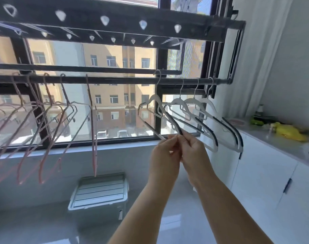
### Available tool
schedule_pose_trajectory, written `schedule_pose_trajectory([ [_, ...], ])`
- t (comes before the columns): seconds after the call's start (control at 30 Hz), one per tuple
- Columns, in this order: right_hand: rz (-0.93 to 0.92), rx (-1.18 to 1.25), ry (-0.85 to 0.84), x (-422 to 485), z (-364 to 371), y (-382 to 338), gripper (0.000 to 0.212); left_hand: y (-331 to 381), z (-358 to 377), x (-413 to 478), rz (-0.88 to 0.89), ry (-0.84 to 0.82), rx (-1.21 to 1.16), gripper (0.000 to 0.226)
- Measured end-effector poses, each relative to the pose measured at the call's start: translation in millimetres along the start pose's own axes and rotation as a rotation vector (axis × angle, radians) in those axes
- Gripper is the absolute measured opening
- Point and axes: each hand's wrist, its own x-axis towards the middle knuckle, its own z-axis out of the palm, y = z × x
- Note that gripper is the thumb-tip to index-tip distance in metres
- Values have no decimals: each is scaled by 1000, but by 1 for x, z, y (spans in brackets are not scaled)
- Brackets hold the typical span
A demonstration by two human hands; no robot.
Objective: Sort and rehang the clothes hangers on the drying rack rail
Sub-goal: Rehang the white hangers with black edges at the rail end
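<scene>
A dark rail of the drying rack crosses the window. Several pink wire hangers hang on its left part, swung at angles. Several white hangers with black grip strips hang on its right part. The leftmost white hanger is hooked on the rail and tilted toward me. My left hand and my right hand meet at its lower right corner, both pinching the end of that hanger.
A perforated upper bar of the rack runs overhead. A lidded plastic storage box stands on the floor below the window. A white cabinet counter on the right holds a yellow item and other things. A curtain hangs beside the window.
</scene>
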Motion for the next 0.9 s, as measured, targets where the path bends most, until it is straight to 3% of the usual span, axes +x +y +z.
schedule_pose_trajectory([
  [0.9, 53, -26, -21, 2, -2, 16, 24, -11, 7, -4, -53, -6, -83, 29],
])
